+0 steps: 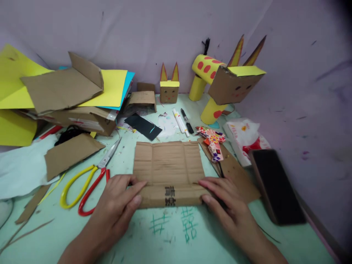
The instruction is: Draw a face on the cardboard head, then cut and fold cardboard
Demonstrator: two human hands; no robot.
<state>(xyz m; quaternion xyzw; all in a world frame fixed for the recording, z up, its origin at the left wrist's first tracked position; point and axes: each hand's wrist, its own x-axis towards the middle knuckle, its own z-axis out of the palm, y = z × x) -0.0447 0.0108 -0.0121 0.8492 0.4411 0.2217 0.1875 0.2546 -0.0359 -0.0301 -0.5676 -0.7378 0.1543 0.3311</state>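
A piece of brown cardboard (167, 161) lies on the pale green table, creased lengthwise and with its near edge folded up into a strip bearing dark printed characters. My left hand (117, 205) grips the left end of that folded strip between thumb and fingers. At the right end, my right hand (228, 200) pinches the same fold in the same way. Scissors (101, 167) with one yellow and one red handle lie open just left of my left hand. Beyond the cardboard are white markers (180, 123), a black marker (187, 121) and a black paper strip (143, 125).
Cardboard and coloured paper (112, 86) are piled at the left. A small box face with ears (168, 91) and a spotted yellow cardboard animal (233, 84) stand at the back. A glue gun with patterned wrapping (214, 141), a tissue pack (244, 137) and a phone (276, 187) lie right.
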